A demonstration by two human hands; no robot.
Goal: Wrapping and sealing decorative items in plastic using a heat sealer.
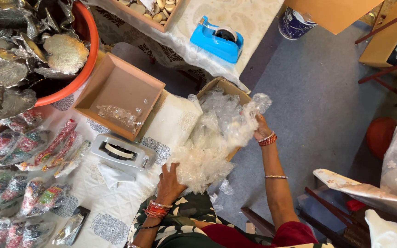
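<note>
Between my two hands lies a heap of clear plastic wrap (pixel 207 147), spilling out of an open cardboard box (pixel 226 87) at the table's edge. Left hand (pixel 168 181): fingers curled shut on the near edge of the heap. Right hand (pixel 262 129): fingers closed on a bunch of wrap at the far side, lifted slightly. Progress, as I judge it: many small wrapped packets (pixel 37 156), red, green and pink under clear film, already lie in rows on the white patterned cloth (pixel 116 206) to my left; silver leaf-shaped metal pieces (pixel 65 53) heaped in an orange tub (pixel 76 89) remain unwrapped. Also shown: a shallow tan box (pixel 116 87) holding a scrap of wrap, a white tape dispenser (pixel 122 153) beside it, a blue tape dispenser (pixel 217 40) beyond.
</note>
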